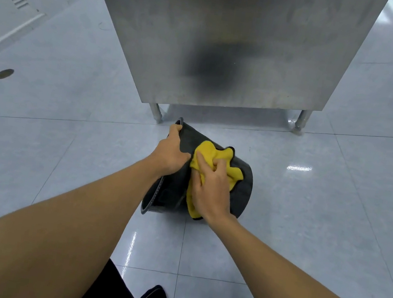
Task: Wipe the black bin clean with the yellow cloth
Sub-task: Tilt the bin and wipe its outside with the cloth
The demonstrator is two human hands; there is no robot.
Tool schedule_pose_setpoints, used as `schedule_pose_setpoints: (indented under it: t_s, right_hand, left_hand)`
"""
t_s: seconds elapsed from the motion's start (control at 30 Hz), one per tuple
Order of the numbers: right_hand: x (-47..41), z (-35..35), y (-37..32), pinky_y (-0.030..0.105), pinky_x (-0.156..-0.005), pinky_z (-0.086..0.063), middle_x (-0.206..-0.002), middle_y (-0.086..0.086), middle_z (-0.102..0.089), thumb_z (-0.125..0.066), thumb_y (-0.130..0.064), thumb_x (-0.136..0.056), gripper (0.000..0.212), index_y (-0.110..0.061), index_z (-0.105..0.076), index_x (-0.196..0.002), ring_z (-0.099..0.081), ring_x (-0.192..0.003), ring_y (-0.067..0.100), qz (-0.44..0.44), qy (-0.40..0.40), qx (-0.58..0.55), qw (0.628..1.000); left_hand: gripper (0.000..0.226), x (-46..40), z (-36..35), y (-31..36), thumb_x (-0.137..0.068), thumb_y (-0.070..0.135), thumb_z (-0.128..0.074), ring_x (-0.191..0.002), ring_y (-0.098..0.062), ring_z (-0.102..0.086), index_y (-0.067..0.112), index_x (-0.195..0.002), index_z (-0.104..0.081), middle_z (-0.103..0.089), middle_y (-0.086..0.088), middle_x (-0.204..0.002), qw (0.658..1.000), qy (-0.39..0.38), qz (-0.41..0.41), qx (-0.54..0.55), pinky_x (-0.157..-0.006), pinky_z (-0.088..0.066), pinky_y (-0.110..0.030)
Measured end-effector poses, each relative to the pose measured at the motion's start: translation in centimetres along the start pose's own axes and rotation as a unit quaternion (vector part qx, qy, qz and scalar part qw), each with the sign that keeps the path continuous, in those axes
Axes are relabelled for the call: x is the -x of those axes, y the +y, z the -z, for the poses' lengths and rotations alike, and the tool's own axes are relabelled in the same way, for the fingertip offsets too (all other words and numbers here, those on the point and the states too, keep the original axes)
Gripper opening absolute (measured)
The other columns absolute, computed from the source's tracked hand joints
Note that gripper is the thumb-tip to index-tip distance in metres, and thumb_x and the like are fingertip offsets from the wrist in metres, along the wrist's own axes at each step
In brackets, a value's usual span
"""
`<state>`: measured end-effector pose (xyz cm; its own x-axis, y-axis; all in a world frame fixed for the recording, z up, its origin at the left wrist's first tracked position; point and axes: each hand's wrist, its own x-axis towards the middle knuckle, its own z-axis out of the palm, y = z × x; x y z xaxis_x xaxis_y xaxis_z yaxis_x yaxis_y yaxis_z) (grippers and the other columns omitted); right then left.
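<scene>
**Wiping the Outer Wall of the Tipped Bin**

Lying on its side on the pale tiled floor (308,218), the black bin (245,182) rests just in front of a stainless steel cabinet (233,38). The bin's open mouth faces left and toward the camera; its base points right and away. One cabinet leg (157,113) stands near the far edge of the bin's rim.

Left hand (170,151): grips the bin's rim at the upper left. The fingers are curled together over the rim edge, with the thumb lying along the outer wall toward the cloth. The forearm crosses in front of part of the bin's opening.

Right hand (210,189): rests palm-down on the yellow cloth (215,152), pressing it against the upward-facing outer wall of the bin. The fingers are slightly spread, the fingertips bent and bunching the fabric. The index finger extends toward the left hand's thumb.

The cloth is crumpled, with a dark edge trim. It shows beyond the fingertips and below the wrist.

A round floor drain cover (4,73) sits well apart, at far left.
</scene>
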<state>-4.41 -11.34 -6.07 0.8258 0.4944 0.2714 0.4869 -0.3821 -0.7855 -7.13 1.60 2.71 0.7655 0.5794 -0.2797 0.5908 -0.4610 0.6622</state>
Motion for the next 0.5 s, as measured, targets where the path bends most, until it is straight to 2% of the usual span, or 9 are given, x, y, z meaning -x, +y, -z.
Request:
schedule_pose_setpoints:
  t_s: [0.1, 0.17, 0.23, 0.3, 0.33, 0.37, 0.4, 0.43, 0.5]
  right_hand:
    - [-0.5, -0.2, -0.2, 0.030, -0.067, -0.052, -0.112, 0.001, -0.039, -0.049, -0.034, -0.100, 0.044, -0.034, -0.047, -0.144, -0.048, -0.088, 0.017, 0.015, -0.004, 0.002, 1.000]
    - [-0.5, 0.1, 0.7, 0.032, -0.067, -0.052, -0.117, 0.000, -0.039, -0.047, -0.040, -0.099, 0.044, -0.041, -0.045, -0.143, -0.049, -0.090, 0.017, -0.002, 0.000, 0.017, 1.000]
    - [-0.5, 0.5, 2.1, 0.034, -0.076, -0.052, -0.126, 0.002, -0.040, -0.047, -0.042, -0.099, 0.044, -0.041, -0.045, -0.143, -0.051, -0.099, 0.020, -0.042, 0.009, 0.029, 0.999]
    - [-0.7, 1.1, 3.7, 0.034, -0.086, -0.048, -0.131, 0.005, -0.039, -0.045, -0.044, -0.100, 0.045, -0.039, -0.045, -0.144, -0.052, -0.108, 0.023, -0.111, 0.018, 0.031, 0.993]
    - [-0.7, 1.4, 4.6, 0.033, -0.087, -0.046, -0.131, 0.005, -0.038, -0.044, -0.045, -0.100, 0.045, -0.039, -0.044, -0.145, -0.052, -0.109, 0.025, -0.147, 0.019, 0.034, 0.988]
    - [-0.6, 1.7, 5.6, 0.032, -0.087, -0.044, -0.131, 0.006, -0.037, -0.043, -0.045, -0.100, 0.046, -0.039, -0.043, -0.145, -0.052, -0.110, 0.025, -0.178, 0.018, 0.038, 0.983]
    - [-0.5, 2.0, 6.4, 0.032, -0.086, -0.043, -0.132, 0.006, -0.037, -0.042, -0.045, -0.101, 0.046, -0.039, -0.042, -0.146, -0.052, -0.110, 0.026, -0.203, 0.019, 0.039, 0.978]
    - [-0.3, 2.2, 7.1, 0.032, -0.086, -0.043, -0.131, 0.006, -0.036, -0.041, -0.045, -0.101, 0.046, -0.039, -0.040, -0.146, -0.053, -0.108, 0.026, -0.224, 0.022, 0.038, 0.974]
    - [0.1, 2.4, 7.9, 0.036, -0.087, -0.047, -0.126, 0.005, -0.035, -0.039, -0.044, -0.101, 0.046, -0.039, -0.038, -0.148, -0.056, -0.098, 0.027, -0.259, 0.037, 0.028, 0.965]
  left_hand:
    - [0.080, 0.1, -0.4, 0.6, -0.097, 0.013, -0.058, -0.128, -0.038, -0.052, 0.022, -0.162, -0.012, -0.046, -0.020, -0.151, 0.999, 0.001, -0.032, -0.020, -0.087, -0.040, -0.028]
    - [0.085, 0.2, -0.5, 1.1, -0.096, 0.013, -0.058, -0.131, -0.038, -0.049, 0.024, -0.163, -0.007, -0.042, -0.018, -0.154, 0.999, -0.015, -0.029, -0.026, -0.089, -0.039, -0.029]
    - [0.093, 0.1, -0.5, 1.2, -0.096, 0.011, -0.058, -0.115, -0.033, -0.058, 0.027, -0.163, 0.004, -0.047, -0.017, -0.147, 0.999, -0.039, -0.012, -0.032, -0.090, -0.046, -0.033]
    - [0.097, 0.1, -0.5, 1.0, -0.098, 0.009, -0.056, -0.082, -0.015, -0.057, 0.029, -0.160, 0.016, -0.050, -0.016, -0.138, 0.997, -0.059, 0.010, -0.039, -0.078, -0.054, -0.034]
    - [0.098, 0.2, -0.4, 0.9, -0.100, 0.010, -0.056, -0.078, -0.012, -0.056, 0.028, -0.159, 0.020, -0.047, -0.017, -0.145, 0.997, -0.066, 0.022, -0.040, -0.074, -0.054, -0.030]
    - [0.098, 0.1, -0.4, 0.6, -0.102, 0.011, -0.055, -0.088, -0.016, -0.062, 0.027, -0.158, 0.023, -0.041, -0.018, -0.154, 0.996, -0.069, 0.033, -0.042, -0.078, -0.055, -0.028]
    - [0.097, 0.2, -0.4, 0.4, -0.102, 0.011, -0.055, -0.110, -0.025, -0.064, 0.025, -0.157, 0.024, -0.033, -0.018, -0.160, 0.996, -0.069, 0.045, -0.043, -0.090, -0.055, -0.031]
    - [0.096, 0.2, -0.4, 0.2, -0.102, 0.011, -0.055, -0.128, -0.033, -0.056, 0.022, -0.157, 0.023, -0.029, -0.018, -0.162, 0.995, -0.068, 0.056, -0.041, -0.102, -0.051, -0.036]
    - [0.089, 0.1, -0.4, 0.1, -0.102, 0.009, -0.055, -0.138, -0.038, -0.047, 0.019, -0.158, 0.014, -0.030, -0.020, -0.160, 0.996, -0.062, 0.052, -0.021, -0.109, -0.047, -0.041]
